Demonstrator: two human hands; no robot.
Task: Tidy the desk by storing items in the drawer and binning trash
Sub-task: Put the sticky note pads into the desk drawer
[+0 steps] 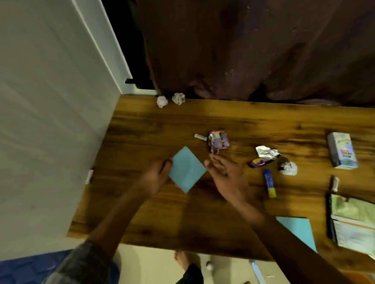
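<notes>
Wooden desk [151, 130]: left hand [156, 177] grips blue pad [186, 169]; right hand [225, 172] released beside wrapper [218, 140].

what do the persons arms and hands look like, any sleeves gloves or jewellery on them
Both hands are bare: no gloves, and no rings or watch can be made out, though the frame is blurred. The left hand leads back along a bare forearm to a short dark grey sleeve with a faint pattern. The right hand also has a bare forearm; no sleeve shows on that arm in view.
</notes>
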